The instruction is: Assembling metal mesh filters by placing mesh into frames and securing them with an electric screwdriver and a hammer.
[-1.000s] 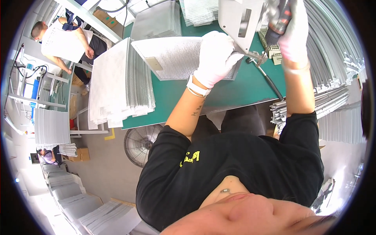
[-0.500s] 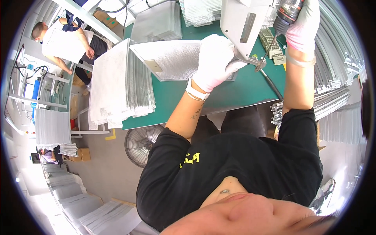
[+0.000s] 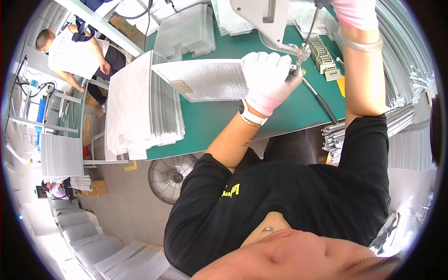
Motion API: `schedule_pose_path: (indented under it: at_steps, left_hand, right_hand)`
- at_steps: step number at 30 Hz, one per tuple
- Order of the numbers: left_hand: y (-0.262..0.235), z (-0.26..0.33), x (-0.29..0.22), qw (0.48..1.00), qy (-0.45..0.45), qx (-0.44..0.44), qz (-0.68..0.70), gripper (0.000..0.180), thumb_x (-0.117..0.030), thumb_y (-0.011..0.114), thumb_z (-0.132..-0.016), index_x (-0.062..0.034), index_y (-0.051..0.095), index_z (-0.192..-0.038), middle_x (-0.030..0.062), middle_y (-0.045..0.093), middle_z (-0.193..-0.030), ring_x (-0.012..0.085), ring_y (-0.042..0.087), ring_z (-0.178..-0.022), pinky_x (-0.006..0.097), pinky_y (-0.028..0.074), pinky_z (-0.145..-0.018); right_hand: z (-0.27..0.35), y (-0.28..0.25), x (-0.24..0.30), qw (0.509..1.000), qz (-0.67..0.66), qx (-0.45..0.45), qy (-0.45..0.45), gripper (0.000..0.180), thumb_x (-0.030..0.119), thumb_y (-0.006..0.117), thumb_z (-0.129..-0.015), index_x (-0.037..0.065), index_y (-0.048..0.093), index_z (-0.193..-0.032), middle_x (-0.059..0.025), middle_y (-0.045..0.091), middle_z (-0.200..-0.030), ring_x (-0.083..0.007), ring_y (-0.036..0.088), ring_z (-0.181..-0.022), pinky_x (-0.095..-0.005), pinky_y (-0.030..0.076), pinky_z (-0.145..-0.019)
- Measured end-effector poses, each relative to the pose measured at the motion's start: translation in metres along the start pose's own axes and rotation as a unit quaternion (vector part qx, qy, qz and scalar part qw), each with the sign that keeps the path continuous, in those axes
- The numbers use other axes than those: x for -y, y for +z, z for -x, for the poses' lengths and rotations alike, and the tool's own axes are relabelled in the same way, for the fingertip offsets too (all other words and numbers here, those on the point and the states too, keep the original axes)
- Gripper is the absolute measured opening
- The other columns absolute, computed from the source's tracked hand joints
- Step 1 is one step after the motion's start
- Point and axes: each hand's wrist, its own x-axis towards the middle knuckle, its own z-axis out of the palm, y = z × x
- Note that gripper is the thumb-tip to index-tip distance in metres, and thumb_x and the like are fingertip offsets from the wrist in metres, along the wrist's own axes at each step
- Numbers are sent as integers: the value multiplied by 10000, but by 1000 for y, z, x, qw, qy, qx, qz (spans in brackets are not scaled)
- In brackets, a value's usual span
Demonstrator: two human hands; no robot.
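Observation:
My left hand (image 3: 270,79), in a white glove with a pink cuff, is closed, its thumb and fingertips on a small metal fitting (image 3: 302,52). Just above is a white slotted part (image 3: 266,18). A framed silvery mesh panel (image 3: 214,81) passes behind the fist. At the top edge my gloved right hand (image 3: 357,14) grips a power drill (image 3: 322,3), mostly cut off by the picture's edge. Its long thin bit (image 3: 313,25) slants down to the fitting. A tool with a black handle (image 3: 325,106) lies on the green table below.
Stacked mesh panels (image 3: 135,102) stand at the table's left, with more sheets (image 3: 184,30) behind. A row of small grey blocks (image 3: 321,55) lies near my right forearm. Metal strips (image 3: 396,119) are piled at right. A floor fan (image 3: 172,177) stands below; a co-worker (image 3: 81,53) is far left.
My left hand has moved right and slightly down, its fingers curling into a fist. The drill, slotted part and fitting have shifted up and left, taking most of the drill out of view.

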Motion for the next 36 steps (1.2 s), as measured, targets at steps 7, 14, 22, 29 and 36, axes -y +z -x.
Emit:
schedule_pose_path:
  at_steps: [7, 14, 22, 29, 36]
  left_hand:
    - [2, -1, 3, 1000, -13, 4, 23, 317, -200, 783, -629, -138, 685, -924, 22, 599, -776, 233, 576, -676, 406, 416, -683]
    - [3, -4, 5, 1000, -1, 4, 23, 264, -185, 804, -637, -150, 676, -865, -33, 663, -789, 200, 629, -712, 378, 427, -680]
    - [-7, 0, 0, 993, -46, 98, 48, 316, -194, 822, -719, -127, 714, -1008, -8, 692, -792, 171, 658, -646, 354, 488, -582]
    - [-5, -1, 8, 991, 128, 38, -4, 361, -156, 832, -709, -56, 669, -1015, 40, 660, -815, 239, 633, -726, 373, 484, -667]
    - [-11, 10, 3, 981, -24, 168, 90, 311, -185, 847, -656, -99, 633, -864, 43, 611, -838, 256, 581, -751, 397, 441, -645]
  right_hand:
    - [-12, -27, -10, 939, 280, 66, -187, 270, 422, 616, -989, 163, 621, -1067, -22, 686, -803, -89, 623, -570, -186, 480, -449]
    - [-17, -26, -16, 914, 310, 158, -206, 262, 408, 618, -993, 149, 610, -1033, -33, 661, -802, -94, 605, -595, -190, 499, -510]
    - [-16, -52, -54, 947, -59, 312, 35, 590, 518, 483, -1027, 39, 478, -1372, -43, 562, -736, -98, 490, -514, -203, 398, -499]
    - [1, -34, -55, 948, 197, 241, 63, 585, 549, 478, -1016, 41, 499, -1305, -26, 518, -687, -69, 427, -466, -187, 354, -448]
    - [7, -26, -63, 956, 108, 218, 164, 563, 523, 487, -1021, 11, 540, -1252, -39, 532, -683, -64, 433, -474, -178, 345, -411]
